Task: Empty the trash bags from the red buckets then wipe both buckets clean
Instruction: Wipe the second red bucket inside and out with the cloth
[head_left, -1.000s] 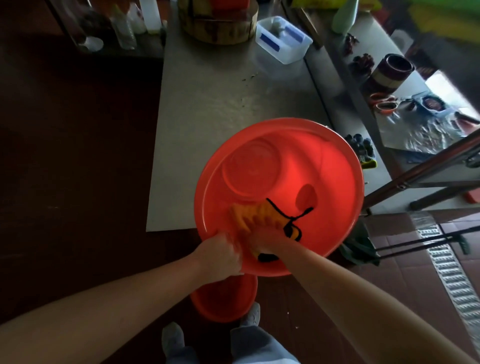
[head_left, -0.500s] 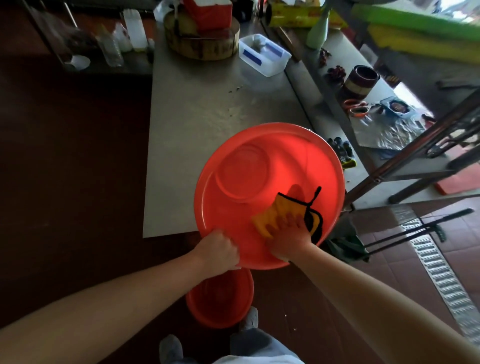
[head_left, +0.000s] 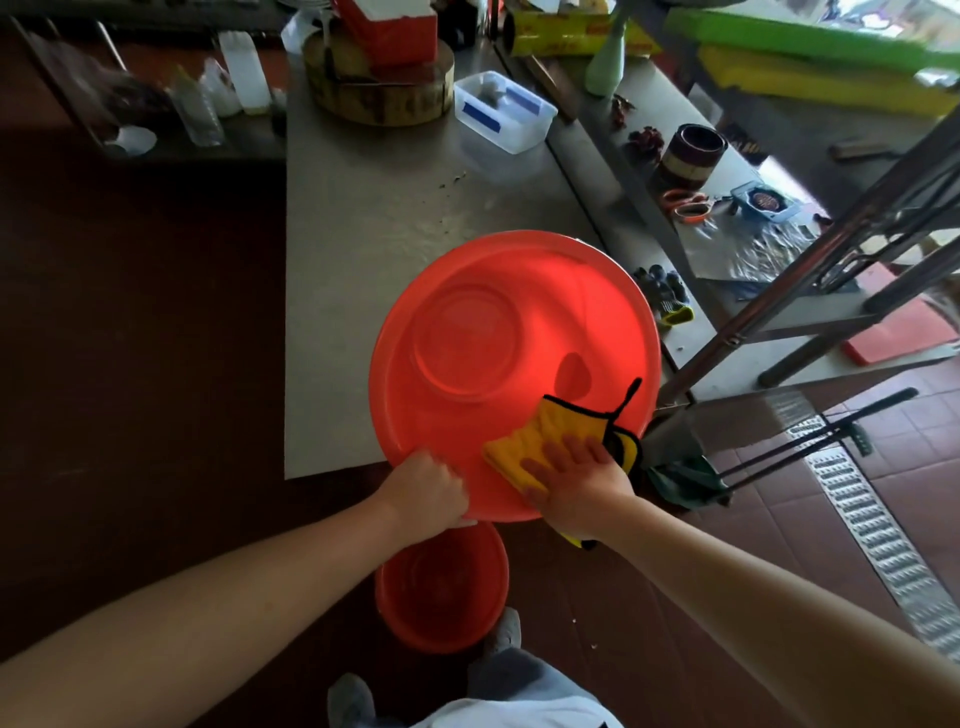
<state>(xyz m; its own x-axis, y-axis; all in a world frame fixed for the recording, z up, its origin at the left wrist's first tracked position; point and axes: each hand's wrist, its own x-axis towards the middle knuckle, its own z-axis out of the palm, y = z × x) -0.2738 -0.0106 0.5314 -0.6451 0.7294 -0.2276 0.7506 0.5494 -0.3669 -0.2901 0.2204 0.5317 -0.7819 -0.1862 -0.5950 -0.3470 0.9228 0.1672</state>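
Head view looks down into the large red bucket (head_left: 571, 291), which is tipped toward the person on the near edge of the steel table (head_left: 363, 223). The left hand (head_left: 426, 491) grips its rim at about 7 o'clock, fingers curled over the edge. The right hand (head_left: 576, 480) lies flat, fingers straight, pressing a yellow cloth (head_left: 524, 441) against the inner wall at 5 o'clock. A smaller red bucket (head_left: 441, 587) stands on the floor at 6 o'clock, just beneath.
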